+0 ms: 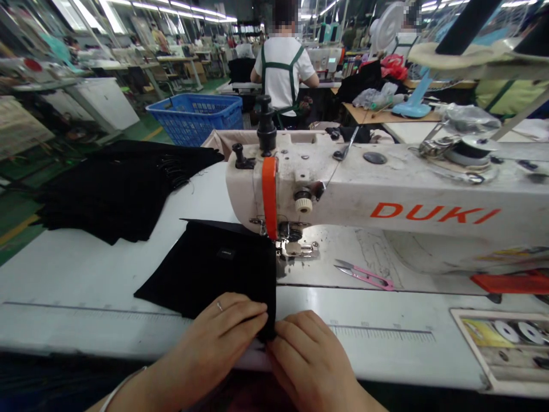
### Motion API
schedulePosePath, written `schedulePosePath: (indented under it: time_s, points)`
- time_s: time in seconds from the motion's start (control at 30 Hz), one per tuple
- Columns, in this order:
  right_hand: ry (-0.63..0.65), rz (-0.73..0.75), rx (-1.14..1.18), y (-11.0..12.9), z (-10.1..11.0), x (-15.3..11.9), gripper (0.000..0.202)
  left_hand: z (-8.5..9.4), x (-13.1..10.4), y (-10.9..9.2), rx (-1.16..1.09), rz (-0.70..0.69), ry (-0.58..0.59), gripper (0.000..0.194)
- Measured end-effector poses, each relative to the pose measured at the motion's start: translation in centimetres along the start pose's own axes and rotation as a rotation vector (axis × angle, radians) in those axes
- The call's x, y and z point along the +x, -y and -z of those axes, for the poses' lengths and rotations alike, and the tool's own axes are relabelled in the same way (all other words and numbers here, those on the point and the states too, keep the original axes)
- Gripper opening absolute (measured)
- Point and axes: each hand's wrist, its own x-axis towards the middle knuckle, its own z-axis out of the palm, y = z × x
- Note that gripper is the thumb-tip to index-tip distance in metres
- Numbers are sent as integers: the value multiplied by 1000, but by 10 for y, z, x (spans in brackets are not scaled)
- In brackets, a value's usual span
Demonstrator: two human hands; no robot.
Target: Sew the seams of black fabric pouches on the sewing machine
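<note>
A black fabric piece (214, 269) with a small dark label lies on the white sewing table, its right edge running under the presser foot (294, 249) of the sewing machine (326, 177). My left hand (218, 332), with a ring on one finger, presses on the near right part of the cloth, its fingers closed together over the edge. At the near corner my right hand (311, 355) pinches the same cloth between thumb and fingers. Both hands are almost touching, close to the table's front edge.
A stack of black fabric pieces (115, 189) lies at the left. Pink-handled thread snips (364, 274) rest right of the presser foot. A bobbin tray (506, 349) is at the lower right. Behind stand a blue basket (197, 117) and a seated person (283, 74).
</note>
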Motion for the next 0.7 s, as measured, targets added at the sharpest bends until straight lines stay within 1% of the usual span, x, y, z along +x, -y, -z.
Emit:
schedulePosePath:
  time_s: [0.1,0.2,0.33,0.47,0.6,0.7]
  points:
    - [14,19,12,-1,2,0,21,0,1,1,-5,-88,8,29]
    - [19,22,-29,-2,3,0,24,3,3,4,-12,-159,54,32]
    - [-28,34,-91,-4,2,1,24,8,7,4,-46,-144,95,35]
    - [-65,68,-110,-6,2,4,28,12,14,2,-92,-125,89,32]
    - [-30,49,-40,-8,4,6,21,15,18,3,-105,-121,100,34]
    - [9,35,-20,-11,7,8,19,13,18,9,-111,-123,88,33]
